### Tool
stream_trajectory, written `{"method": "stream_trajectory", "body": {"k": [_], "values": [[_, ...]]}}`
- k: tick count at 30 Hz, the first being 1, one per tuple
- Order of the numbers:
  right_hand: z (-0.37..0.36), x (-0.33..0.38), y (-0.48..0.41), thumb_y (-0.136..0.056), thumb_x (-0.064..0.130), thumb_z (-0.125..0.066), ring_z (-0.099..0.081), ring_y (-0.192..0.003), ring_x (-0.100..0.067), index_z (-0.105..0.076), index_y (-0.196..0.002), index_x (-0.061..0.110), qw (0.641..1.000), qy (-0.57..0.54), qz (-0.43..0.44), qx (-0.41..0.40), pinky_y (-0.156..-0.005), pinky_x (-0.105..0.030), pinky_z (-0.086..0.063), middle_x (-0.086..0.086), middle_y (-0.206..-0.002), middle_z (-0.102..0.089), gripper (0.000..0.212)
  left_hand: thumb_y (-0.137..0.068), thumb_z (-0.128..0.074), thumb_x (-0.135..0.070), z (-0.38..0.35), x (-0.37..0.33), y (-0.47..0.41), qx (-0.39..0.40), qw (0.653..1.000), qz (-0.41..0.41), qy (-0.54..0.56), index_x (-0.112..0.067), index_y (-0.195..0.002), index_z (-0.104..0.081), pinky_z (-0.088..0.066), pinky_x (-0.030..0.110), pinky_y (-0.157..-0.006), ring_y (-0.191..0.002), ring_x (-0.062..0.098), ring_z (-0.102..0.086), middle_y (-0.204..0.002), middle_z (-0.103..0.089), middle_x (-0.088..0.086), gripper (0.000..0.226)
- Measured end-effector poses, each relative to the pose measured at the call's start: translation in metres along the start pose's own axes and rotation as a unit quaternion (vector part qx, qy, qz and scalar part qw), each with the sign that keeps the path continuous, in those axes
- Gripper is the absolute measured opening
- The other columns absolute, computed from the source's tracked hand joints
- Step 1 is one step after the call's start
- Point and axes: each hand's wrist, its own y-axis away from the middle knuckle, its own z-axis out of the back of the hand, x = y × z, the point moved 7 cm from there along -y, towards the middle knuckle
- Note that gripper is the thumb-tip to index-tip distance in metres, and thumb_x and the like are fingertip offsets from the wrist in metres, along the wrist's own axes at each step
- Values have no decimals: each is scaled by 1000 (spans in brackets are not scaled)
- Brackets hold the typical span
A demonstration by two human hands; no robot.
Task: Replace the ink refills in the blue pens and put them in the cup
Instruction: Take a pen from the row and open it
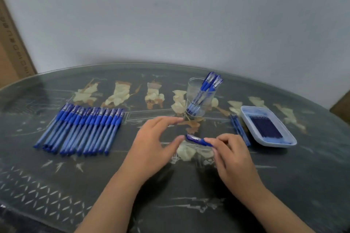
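Note:
My right hand pinches a blue pen near its capped end, held just above the table in the middle. My left hand hovers beside it with fingers spread and relaxed, its thumb tip close to the pen's cap end, holding nothing. A clear glass cup stands behind the hands with several blue pens leaning in it. A row of several blue pens lies at the left. A white tray at the right holds dark blue refills.
A few loose blue refills lie between the cup and the tray. The dark glass-topped table has pale inlaid figures. A cardboard box leans at the far left by the wall.

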Motion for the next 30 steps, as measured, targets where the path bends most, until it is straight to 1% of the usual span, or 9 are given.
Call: {"method": "stream_trajectory", "body": {"k": [1, 3, 7, 12, 15, 19, 23, 27, 30], "values": [[1, -2, 4, -92, 7, -57, -52, -88, -22, -68, -117, 9, 1000, 1, 12, -3, -76, -36, -46, -6, -99, -55, 28, -86, -69, -39, -16, -4, 0, 43, 999, -10, -3, -37, -122, -61, -41, 21, -100, -112, -3, -53, -116, -60, -23, 37], [0, -1, 9, -89, 3, -60, -52, -89, -22, -68, -116, 8, 1000, 3, 27, -5, -76, -37, -46, -8, -98, -55, 29, -85, -72, -34, -35, -6, 1, 75, 997, -26, -12, -37, -118, -66, -43, 22, -98, -108, -3, -54, -112, -63, -23, 33], [-4, 3, 10, -89, 4, -59, -53, -90, -23, -69, -114, 10, 999, 0, 39, 5, -77, -36, -45, -9, -99, -57, 27, -86, -73, -23, -41, 2, 4, 72, 997, -20, 4, -29, -100, -74, -46, 22, -87, -95, 0, -59, -95, -68, -19, 16], [-10, 1, 9, -91, 11, -59, -53, -93, -21, -69, -113, 14, 999, -29, 28, 26, -81, -35, -46, -4, -101, -57, 24, -87, -71, -15, -42, 4, 5, 76, 997, -26, 11, -25, -99, -73, -46, 18, -84, -92, 1, -59, -93, -66, -19, 15], [-10, 0, 8, -95, 11, -54, -53, -92, -19, -68, -115, 13, 998, -57, 25, 31, -84, -29, -45, -2, -99, -57, 25, -87, -71, -14, -41, 5, 5, 72, 997, -24, 14, -24, -99, -73, -47, 18, -84, -92, 1, -59, -94, -65, -21, 15], [-8, -3, 6, -88, -6, -61, -51, -93, -18, -69, -113, 12, 997, -72, 9, 24, -88, -19, -39, -2, -98, -56, 32, -84, -74, -22, -44, 5, 5, 88, 996, -19, 22, -27, -102, -73, -46, 20, -87, -97, 2, -59, -96, -66, -21, 18], [-10, -1, 5, -82, -13, -65, -50, -93, -18, -69, -113, 12, 996, -75, 16, 34, -85, -22, -41, -3, -97, -55, 40, -81, -74, -29, -44, 6, 4, 72, 997, -31, 22, -26, -98, -75, -47, 24, -83, -91, 3, -59, -92, -67, -18, 17], [-9, -1, 7, -82, -14, -65, -49, -93, -14, -69, -113, 12, 996, -81, 8, 36, -87, -16, -38, -1, -96, -54, 41, -85, -58, -46, -43, 5, 4, 60, 997, -40, 3, -28, -95, -74, -47, 28, -80, -86, 2, -58, -88, -67, -19, 26], [-10, -1, 6, -82, -15, -63, -47, -92, -12, -68, -114, 12, 996, -78, 5, 38, -86, -14, -35, 0, -95, -53, 42, -87, -52, -49, -46, 8, 4, 67, 997, -37, -5, -36, -95, -67, -50, 40, -79, -84, 2, -58, -87, -64, -21, 22]]}}
